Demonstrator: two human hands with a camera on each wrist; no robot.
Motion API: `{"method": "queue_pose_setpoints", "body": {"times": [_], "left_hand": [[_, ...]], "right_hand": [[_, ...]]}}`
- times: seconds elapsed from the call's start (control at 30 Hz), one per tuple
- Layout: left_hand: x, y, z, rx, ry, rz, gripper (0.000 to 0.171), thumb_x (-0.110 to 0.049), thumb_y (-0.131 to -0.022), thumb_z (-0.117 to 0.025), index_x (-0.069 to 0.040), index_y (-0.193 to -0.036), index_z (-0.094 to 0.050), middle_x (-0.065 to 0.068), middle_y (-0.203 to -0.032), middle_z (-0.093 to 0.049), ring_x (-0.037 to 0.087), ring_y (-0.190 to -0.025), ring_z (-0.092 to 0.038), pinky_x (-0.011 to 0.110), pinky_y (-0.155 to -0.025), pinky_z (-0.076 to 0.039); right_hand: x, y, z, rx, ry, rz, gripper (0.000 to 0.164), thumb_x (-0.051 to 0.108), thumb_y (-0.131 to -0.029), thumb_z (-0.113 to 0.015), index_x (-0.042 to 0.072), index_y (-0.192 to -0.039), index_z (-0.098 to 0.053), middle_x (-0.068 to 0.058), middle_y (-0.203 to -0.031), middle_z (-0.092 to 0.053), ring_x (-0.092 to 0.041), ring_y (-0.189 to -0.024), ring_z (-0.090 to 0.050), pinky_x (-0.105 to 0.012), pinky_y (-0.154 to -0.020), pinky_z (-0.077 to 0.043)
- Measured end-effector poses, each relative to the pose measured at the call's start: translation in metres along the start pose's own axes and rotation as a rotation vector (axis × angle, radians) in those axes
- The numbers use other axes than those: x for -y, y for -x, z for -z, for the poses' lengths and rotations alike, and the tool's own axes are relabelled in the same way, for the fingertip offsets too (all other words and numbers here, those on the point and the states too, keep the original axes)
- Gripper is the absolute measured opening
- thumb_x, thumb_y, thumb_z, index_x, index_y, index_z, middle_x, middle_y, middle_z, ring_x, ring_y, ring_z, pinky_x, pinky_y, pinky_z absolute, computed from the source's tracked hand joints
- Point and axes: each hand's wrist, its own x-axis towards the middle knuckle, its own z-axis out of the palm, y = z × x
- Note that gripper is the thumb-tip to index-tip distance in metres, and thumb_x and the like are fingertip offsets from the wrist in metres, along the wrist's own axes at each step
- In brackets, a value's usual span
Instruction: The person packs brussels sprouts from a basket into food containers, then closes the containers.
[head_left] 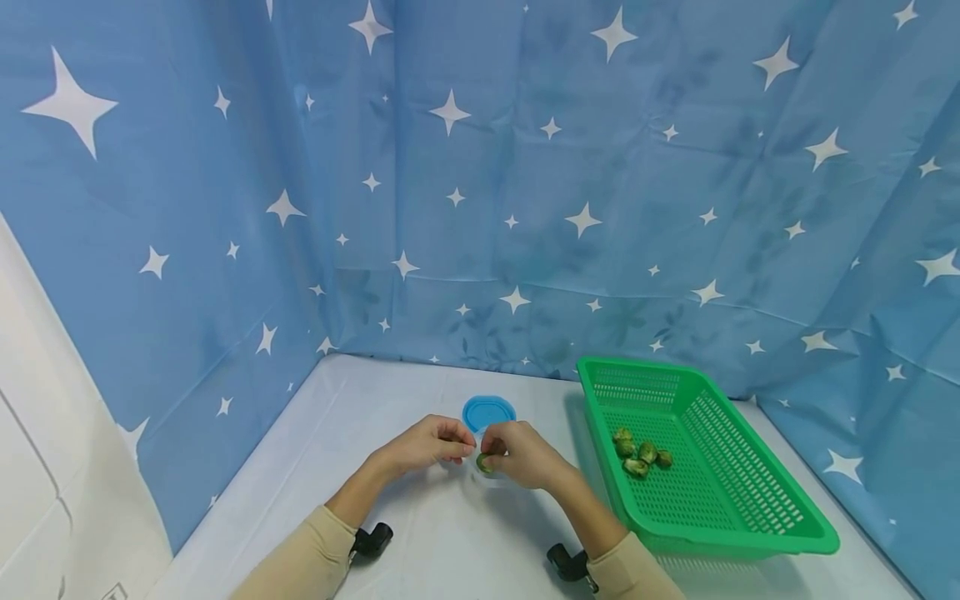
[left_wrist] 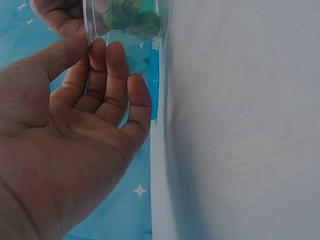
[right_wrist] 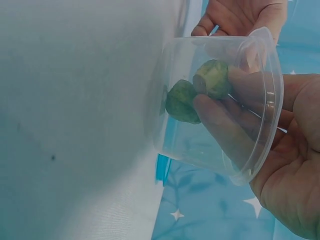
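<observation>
A clear plastic tub [right_wrist: 200, 145] stands on the white table, partly hidden by the hands in the head view. My right hand [head_left: 525, 454] reaches into it, thumb and fingers pinching a Brussels sprout [right_wrist: 212, 79]. Another Brussels sprout [right_wrist: 182, 102] lies lower inside, touching the first. At the tub's left side is my left hand [head_left: 431, 442]. Its thumb and fingertips come together at the rim and hold it, as the left wrist view [left_wrist: 90, 95] shows the hand. Right behind the tub lies a round blue lid [head_left: 489, 414].
A green perforated basket [head_left: 720, 533] stands on the right of the white table [head_left: 420, 542], with several Brussels sprouts [head_left: 637, 454] at its left side. A blue curtain with white stars [head_left: 480, 208] hangs behind and beside the table.
</observation>
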Motion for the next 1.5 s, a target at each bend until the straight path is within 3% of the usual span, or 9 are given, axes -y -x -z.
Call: {"method": "queue_pose_setpoints", "body": {"times": [0.23, 0.5, 0.77, 1.0, 1.2, 1.5], "left_hand": [[0.0007, -0.0005, -0.0009, 0.003, -0.007, -0.010, 0.029, -0.022, -0.102, -0.069, 0.002, -0.117, -0.071, 0.006, -0.095, -0.069, 0.014, -0.085, -0.064, 0.034, -0.077, -0.053], [0.0005, -0.0004, -0.0008, -0.005, -0.010, -0.004, 0.025, -0.021, -0.101, -0.069, -0.001, -0.115, -0.073, 0.018, -0.101, -0.069, 0.015, -0.085, -0.063, 0.035, -0.077, -0.052], [-0.0006, -0.0006, -0.0002, 0.004, -0.004, -0.010, 0.030, -0.021, -0.102, -0.069, 0.004, -0.117, -0.071, 0.012, -0.098, -0.069, 0.015, -0.085, -0.063, 0.036, -0.078, -0.053], [0.0015, -0.0004, -0.0009, 0.001, -0.002, -0.006, 0.025, -0.022, -0.102, -0.069, -0.001, -0.115, -0.073, 0.025, -0.106, -0.069, 0.016, -0.086, -0.063, 0.035, -0.079, -0.052], [-0.0001, 0.0004, -0.0012, 0.004, -0.002, -0.012, 0.025, -0.022, -0.102, -0.068, -0.001, -0.116, -0.072, 0.025, -0.109, -0.069, 0.015, -0.087, -0.064, 0.036, -0.080, -0.054], [0.0012, 0.0005, -0.0013, -0.004, 0.000, -0.002, 0.021, -0.022, -0.102, -0.069, -0.005, -0.113, -0.074, 0.014, -0.104, -0.072, 0.019, -0.088, -0.065, 0.037, -0.080, -0.053]], "right_hand": [[-0.0004, -0.0007, -0.0025, 0.004, 0.002, -0.004, 0.005, 0.002, -0.094, -0.075, 0.005, -0.094, -0.072, 0.002, -0.087, -0.072, -0.007, -0.080, -0.066, -0.024, -0.072, -0.055], [-0.0009, -0.0018, -0.0060, -0.006, 0.030, -0.004, 0.005, 0.000, -0.094, -0.074, 0.005, -0.095, -0.073, 0.001, -0.088, -0.073, -0.007, -0.081, -0.067, -0.023, -0.073, -0.056], [0.0005, -0.0017, -0.0074, -0.014, 0.033, -0.006, 0.005, 0.000, -0.094, -0.074, 0.004, -0.095, -0.073, 0.000, -0.089, -0.073, -0.008, -0.081, -0.067, -0.023, -0.073, -0.056], [0.0005, -0.0008, -0.0090, -0.019, 0.018, -0.010, 0.004, 0.001, -0.093, -0.075, 0.004, -0.094, -0.073, 0.000, -0.088, -0.074, -0.007, -0.080, -0.066, -0.022, -0.072, -0.056], [-0.0001, -0.0009, -0.0094, -0.018, 0.011, 0.003, 0.005, 0.001, -0.093, -0.075, 0.005, -0.092, -0.073, 0.000, -0.087, -0.074, -0.007, -0.079, -0.066, -0.022, -0.071, -0.056], [0.0000, 0.0001, -0.0090, -0.017, 0.007, 0.013, 0.006, 0.000, -0.093, -0.075, 0.005, -0.092, -0.073, -0.002, -0.089, -0.074, -0.009, -0.081, -0.068, -0.021, -0.072, -0.056]]}}
